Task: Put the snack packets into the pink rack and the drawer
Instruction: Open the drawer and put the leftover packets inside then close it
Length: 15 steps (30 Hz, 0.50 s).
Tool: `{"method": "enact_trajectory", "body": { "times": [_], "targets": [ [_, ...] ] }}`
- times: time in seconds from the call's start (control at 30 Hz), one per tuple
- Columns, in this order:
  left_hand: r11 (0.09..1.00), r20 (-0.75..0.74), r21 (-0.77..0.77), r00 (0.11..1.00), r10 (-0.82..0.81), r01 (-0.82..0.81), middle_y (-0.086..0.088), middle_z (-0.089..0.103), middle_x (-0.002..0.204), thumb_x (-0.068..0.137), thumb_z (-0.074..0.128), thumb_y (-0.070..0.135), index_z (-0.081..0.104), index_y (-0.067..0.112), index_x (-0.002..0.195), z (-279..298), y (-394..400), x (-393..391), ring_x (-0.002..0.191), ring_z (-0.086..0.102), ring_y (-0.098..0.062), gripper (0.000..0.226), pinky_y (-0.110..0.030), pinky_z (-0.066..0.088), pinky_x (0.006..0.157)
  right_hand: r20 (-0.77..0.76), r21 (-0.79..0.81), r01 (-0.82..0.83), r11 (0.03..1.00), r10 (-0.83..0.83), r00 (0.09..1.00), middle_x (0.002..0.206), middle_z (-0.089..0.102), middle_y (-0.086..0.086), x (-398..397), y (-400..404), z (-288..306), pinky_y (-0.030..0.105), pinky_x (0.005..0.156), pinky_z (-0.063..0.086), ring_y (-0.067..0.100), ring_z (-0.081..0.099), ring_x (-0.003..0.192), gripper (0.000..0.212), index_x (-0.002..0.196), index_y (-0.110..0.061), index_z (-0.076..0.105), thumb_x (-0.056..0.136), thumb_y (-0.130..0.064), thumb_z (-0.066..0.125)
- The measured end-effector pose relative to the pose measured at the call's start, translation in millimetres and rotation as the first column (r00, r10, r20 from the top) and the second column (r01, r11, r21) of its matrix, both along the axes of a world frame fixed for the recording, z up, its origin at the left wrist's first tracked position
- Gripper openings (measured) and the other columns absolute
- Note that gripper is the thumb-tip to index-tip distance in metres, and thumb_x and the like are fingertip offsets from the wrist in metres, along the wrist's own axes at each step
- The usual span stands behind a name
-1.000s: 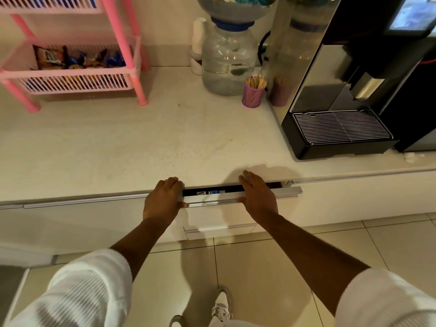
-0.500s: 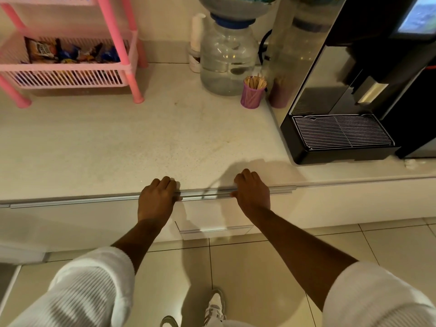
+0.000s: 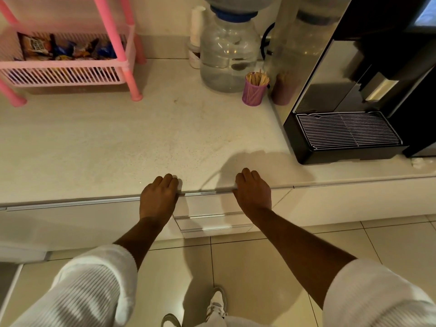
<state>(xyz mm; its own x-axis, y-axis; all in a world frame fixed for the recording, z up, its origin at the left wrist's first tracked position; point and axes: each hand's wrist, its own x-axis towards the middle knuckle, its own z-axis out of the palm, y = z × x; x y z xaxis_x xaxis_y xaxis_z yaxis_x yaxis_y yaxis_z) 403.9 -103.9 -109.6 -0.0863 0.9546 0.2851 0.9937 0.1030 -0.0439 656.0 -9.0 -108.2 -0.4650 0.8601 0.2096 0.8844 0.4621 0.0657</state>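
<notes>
We found the drawer [image 3: 212, 204] shut flush under the counter [image 3: 118, 149], its contents hidden. Left hand [image 3: 158, 197] and right hand [image 3: 253, 191] pressed its top edge, fingers curled over the rim, holding no packet. Snack packets [image 3: 68, 47] lay in the pink rack [image 3: 63, 67]. We judged the task essentially complete.

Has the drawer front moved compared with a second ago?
Yes. The drawer has gone inward: the dark gap under the countertop edge is gone and its front now sits flush, with the left hand and right hand at its top edge.
</notes>
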Motion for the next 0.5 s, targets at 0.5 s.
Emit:
{"method": "enact_trajectory", "body": {
  "times": [0.5],
  "targets": [
    [0.991,0.098,-0.136,0.995,-0.002,0.015,-0.007,0.062,0.093,0.074,0.081,0.03,0.063,0.008,0.101,16,-7,-5,0.077,0.059,-0.026,0.039,-0.033,0.047,0.057,0.037,-0.095,0.028,0.995,-0.024,0.999,0.1,0.06,0.005,-15,-4,15,0.032,0.063,0.051,0.023,0.055,0.088,0.047,0.099,-0.011,0.063,0.074,-0.047,0.081]
  ]
}}
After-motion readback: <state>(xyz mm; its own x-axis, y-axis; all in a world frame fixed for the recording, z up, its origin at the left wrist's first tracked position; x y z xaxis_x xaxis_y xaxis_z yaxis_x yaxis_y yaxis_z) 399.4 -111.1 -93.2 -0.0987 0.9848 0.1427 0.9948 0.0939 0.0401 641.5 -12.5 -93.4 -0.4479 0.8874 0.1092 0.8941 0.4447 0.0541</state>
